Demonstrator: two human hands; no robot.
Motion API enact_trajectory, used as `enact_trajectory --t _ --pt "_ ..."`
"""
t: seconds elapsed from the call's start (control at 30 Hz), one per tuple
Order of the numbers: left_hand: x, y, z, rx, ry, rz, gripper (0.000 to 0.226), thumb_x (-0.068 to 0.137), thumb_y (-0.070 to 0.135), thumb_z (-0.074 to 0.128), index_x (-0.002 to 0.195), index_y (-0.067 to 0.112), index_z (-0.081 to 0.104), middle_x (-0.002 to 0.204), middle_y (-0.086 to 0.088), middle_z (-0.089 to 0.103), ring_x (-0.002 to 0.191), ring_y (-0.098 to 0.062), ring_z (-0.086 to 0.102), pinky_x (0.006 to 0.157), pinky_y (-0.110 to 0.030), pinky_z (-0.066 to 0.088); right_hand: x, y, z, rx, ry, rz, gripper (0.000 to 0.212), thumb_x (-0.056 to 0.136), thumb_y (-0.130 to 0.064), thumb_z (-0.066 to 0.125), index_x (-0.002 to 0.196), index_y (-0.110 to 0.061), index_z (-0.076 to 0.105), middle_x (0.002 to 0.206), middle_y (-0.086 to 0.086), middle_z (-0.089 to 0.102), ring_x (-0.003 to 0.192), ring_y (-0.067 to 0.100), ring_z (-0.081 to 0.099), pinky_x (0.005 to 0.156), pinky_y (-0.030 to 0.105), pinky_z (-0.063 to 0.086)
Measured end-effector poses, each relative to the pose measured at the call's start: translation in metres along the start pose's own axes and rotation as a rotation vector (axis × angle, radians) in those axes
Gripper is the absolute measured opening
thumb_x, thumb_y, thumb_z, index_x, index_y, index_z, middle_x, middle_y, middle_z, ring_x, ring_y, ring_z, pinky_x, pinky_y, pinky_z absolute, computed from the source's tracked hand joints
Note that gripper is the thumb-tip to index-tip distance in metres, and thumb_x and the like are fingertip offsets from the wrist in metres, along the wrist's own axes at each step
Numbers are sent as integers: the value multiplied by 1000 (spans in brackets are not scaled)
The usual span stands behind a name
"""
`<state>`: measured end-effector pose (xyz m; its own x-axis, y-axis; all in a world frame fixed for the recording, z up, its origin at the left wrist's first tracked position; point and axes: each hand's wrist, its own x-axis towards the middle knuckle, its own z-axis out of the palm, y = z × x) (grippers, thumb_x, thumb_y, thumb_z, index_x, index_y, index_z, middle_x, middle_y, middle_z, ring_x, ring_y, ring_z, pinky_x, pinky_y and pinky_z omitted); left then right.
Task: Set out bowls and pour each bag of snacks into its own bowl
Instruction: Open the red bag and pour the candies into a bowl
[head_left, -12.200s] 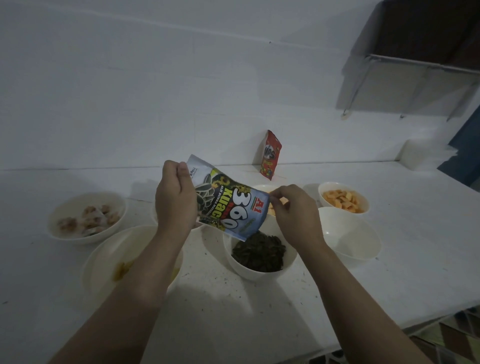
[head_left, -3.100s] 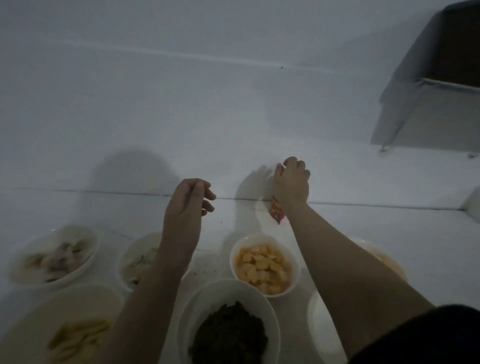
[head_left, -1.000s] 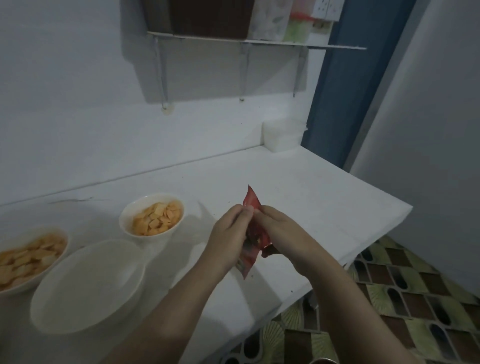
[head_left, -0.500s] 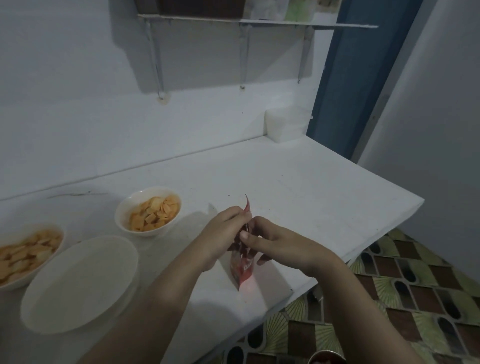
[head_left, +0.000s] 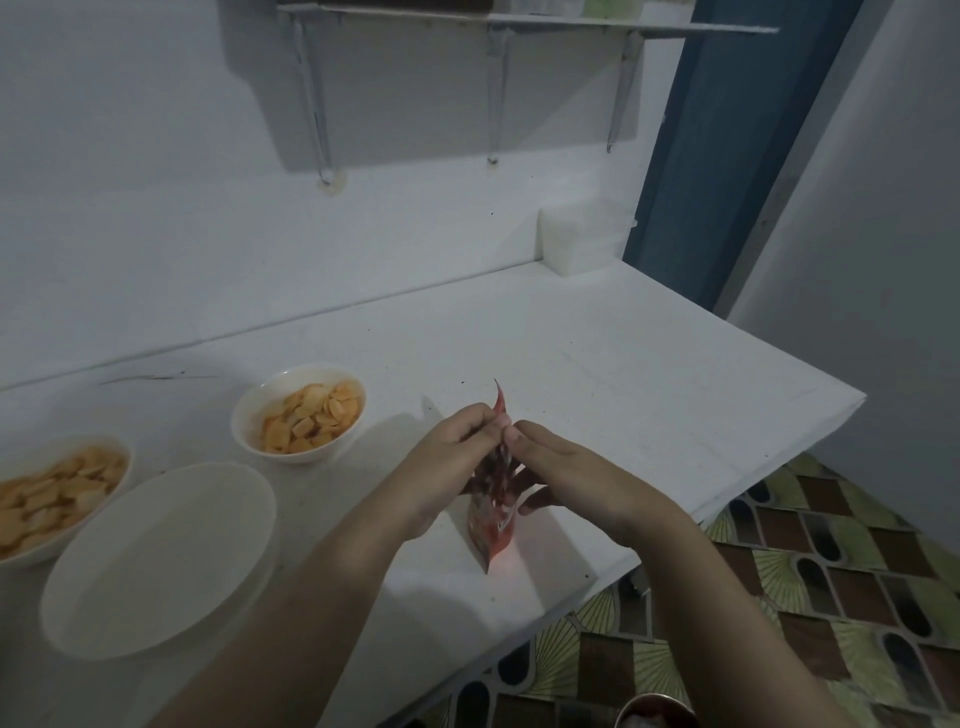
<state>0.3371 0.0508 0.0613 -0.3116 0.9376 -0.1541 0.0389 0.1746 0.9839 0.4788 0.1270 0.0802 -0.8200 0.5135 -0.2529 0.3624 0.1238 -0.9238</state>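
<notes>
A small red snack bag (head_left: 492, 525) hangs upright above the white counter (head_left: 649, 374), held between both hands. My left hand (head_left: 449, 460) pinches its top edge from the left and my right hand (head_left: 558, 467) pinches it from the right, thumbs almost touching. An empty white bowl (head_left: 156, 558) sits to the left of my arms. Behind it a smaller white bowl (head_left: 298, 408) holds orange chips, and another bowl with orange snacks (head_left: 57, 496) lies at the far left edge.
The counter's corner (head_left: 852, 402) and front edge lie close on the right, with patterned floor tiles (head_left: 831, 597) below. A white box (head_left: 584, 239) stands at the back by a blue door frame (head_left: 727, 156). A wall shelf (head_left: 519, 23) hangs overhead.
Since 3 s ago my right hand took the red bag from the wall and I turned right. Over the last second both hands brought the bag lower, pinching its top closer together.
</notes>
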Motion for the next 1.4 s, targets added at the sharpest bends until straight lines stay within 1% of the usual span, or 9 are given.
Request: enact_trajectory --t 0.13,0.23,0.43,0.6,0.9,1.0,1.1,1.2,1.4 --pt "0 -2 -1 77 31 2 28 95 39 50 82 17 63 83 -8 62 82 -21 61 93 -50 52 0 -1 3 -3 36 9 44 104 -46 35 114 -10 58 102 8 69 80 8 67 82 30 57" --pt "1 3 -4 193 33 33 34 91 39 49 66 22 65 69 -1 63 72 -18 61 89 -53 53 0 -2 5 1 79 -3 43 104 -45 36 106 -10 60 93 0 68 80 8 66 74 26 54" --pt "1 3 -2 253 26 112 33 90 35 52 61 24 61 67 -3 58 66 -18 55 81 -55 53 3 1 8 52 172 11 40 102 -37 40 98 -2 60 87 7 66 73 14 65 72 32 54" --pt "1 -2 -1 227 -2 159 38 77 50 52 64 15 52 70 -6 50 68 -17 48 71 -38 42 5 -1 6 105 238 77 32 96 -26 43 88 -5 66 85 12 70 72 20 66 68 31 55" --pt "0 0 -2 187 99 167 34 90 12 53 57 14 57 59 -1 55 61 -14 49 67 -35 42 1 -10 3 -93 215 -19 23 95 -18 52 73 -10 56 68 -5 67 63 6 60 56 17 50" --pt "1 1 0 244 115 172 34 87 16 55 53 15 53 58 -2 52 59 -15 46 64 -33 39 0 -11 -1 -293 281 -63 22 88 -19 59 73 -4 56 77 10 67 64 11 55 60 31 49" --pt "2 6 -6 283 180 188 30 85 13 57 57 4 55 58 -5 55 57 -12 53 63 -28 44 0 -8 -6 -481 354 -70 26 85 -23 63 76 1 58 72 15 61 59 16 47 56 31 38" --pt "3 11 -14 338 247 200 28 87 12 55 62 -1 60 58 -1 62 56 -5 58 64 -27 46 -2 -6 -11 -455 387 -4 30 88 -29 62 78 -1 62 79 12 69 68 27 63 63 40 52" --pt "5 12 -2 399 185 230 30 83 21 55 56 8 54 65 -17 62 61 -27 57 61 -42 46 6 -21 -3 -396 344 52 30 87 -31 55 78 -3 61 75 9 70 70 27 70 72 50 60"
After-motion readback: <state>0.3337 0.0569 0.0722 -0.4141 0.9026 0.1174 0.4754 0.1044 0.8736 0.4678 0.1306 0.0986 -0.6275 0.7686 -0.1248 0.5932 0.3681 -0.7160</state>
